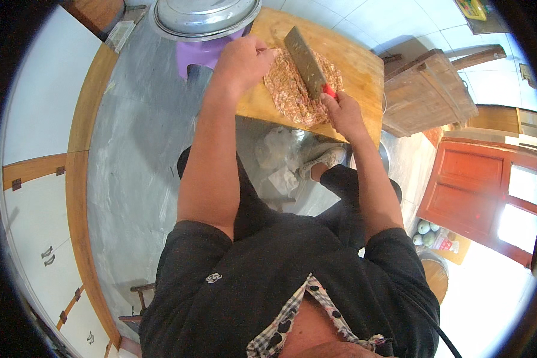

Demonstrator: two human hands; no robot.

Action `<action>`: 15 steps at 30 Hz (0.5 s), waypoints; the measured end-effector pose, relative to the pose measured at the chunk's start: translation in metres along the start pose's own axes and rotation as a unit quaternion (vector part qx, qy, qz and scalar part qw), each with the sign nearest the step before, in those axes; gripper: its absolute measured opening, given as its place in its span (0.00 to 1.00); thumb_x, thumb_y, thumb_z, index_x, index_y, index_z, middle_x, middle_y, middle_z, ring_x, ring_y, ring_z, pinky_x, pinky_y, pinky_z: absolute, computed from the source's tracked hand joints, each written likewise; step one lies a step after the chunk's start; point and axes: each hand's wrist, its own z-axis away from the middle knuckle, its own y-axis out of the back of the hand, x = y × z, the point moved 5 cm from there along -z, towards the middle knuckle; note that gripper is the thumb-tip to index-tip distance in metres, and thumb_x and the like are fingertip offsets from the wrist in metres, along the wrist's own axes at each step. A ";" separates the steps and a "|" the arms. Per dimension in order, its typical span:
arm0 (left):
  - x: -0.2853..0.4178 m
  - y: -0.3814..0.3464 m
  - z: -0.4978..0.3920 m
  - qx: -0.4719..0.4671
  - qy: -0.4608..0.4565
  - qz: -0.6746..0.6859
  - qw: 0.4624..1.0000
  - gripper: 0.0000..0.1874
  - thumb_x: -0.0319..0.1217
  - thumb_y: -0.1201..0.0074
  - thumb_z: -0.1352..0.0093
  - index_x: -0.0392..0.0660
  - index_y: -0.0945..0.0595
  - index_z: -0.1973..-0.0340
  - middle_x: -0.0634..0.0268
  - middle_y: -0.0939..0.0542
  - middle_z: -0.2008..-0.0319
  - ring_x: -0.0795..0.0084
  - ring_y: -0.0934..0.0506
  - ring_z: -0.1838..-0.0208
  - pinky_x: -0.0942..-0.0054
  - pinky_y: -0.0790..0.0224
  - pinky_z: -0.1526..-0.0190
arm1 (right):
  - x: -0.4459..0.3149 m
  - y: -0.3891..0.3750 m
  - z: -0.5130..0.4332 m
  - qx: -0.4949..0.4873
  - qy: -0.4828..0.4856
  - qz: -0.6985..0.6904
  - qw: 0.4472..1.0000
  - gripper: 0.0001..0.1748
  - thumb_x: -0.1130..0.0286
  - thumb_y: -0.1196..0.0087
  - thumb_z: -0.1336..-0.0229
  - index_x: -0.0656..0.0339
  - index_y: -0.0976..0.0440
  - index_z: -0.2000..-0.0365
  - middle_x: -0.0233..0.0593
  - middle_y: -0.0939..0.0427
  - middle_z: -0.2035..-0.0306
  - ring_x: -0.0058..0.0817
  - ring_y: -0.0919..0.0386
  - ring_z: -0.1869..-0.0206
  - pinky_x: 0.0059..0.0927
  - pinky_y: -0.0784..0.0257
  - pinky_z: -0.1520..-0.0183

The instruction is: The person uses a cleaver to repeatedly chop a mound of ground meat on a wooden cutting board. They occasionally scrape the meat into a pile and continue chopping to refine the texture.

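A flat, roughly round spread of minced meat (pixel 286 89) lies on a wooden board (pixel 362 80). My right hand (pixel 345 114) grips the red handle of a cleaver (pixel 305 60). Its broad blade lies over the mince, pointing up and left, with bits of meat stuck to it. My left hand (pixel 244 62) is by the left edge of the mince, its fingers curled together. Nothing plainly shows between those fingertips. Part of the mince is hidden beneath the blade.
A metal basin or lid (pixel 206 18) rests on a purple plastic stool (pixel 197 56) left of the board. A wooden crate-like box (pixel 429 98) stands to the right. Under the board are a plastic bag (pixel 277 145) and crumpled paper (pixel 284 181). White cupboards (pixel 40 232) line the left.
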 end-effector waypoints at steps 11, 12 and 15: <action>0.003 0.002 0.001 0.005 -0.001 0.002 1.000 0.19 0.41 0.45 0.39 0.36 0.18 0.65 0.47 0.19 0.67 0.51 0.21 0.59 0.61 0.30 0.55 | 0.007 -0.003 0.002 -0.014 -0.029 -0.035 0.999 0.26 0.52 0.53 0.40 0.71 0.25 0.66 0.59 0.22 0.72 0.51 0.22 0.65 0.44 0.29 0.60; 0.003 0.003 0.000 0.025 0.001 -0.009 1.000 0.19 0.41 0.46 0.39 0.35 0.18 0.65 0.46 0.19 0.67 0.51 0.21 0.59 0.61 0.30 0.55 | 0.002 -0.004 0.003 0.011 -0.011 -0.027 1.000 0.26 0.52 0.53 0.40 0.71 0.25 0.66 0.59 0.22 0.72 0.50 0.21 0.66 0.43 0.29 0.61; 0.004 -0.001 -0.002 -0.003 -0.016 0.002 1.000 0.19 0.41 0.46 0.39 0.35 0.19 0.65 0.46 0.19 0.67 0.50 0.21 0.59 0.60 0.30 0.55 | -0.011 -0.006 0.005 0.023 0.071 0.027 0.997 0.28 0.51 0.53 0.40 0.72 0.25 0.66 0.56 0.21 0.73 0.46 0.20 0.67 0.41 0.29 0.62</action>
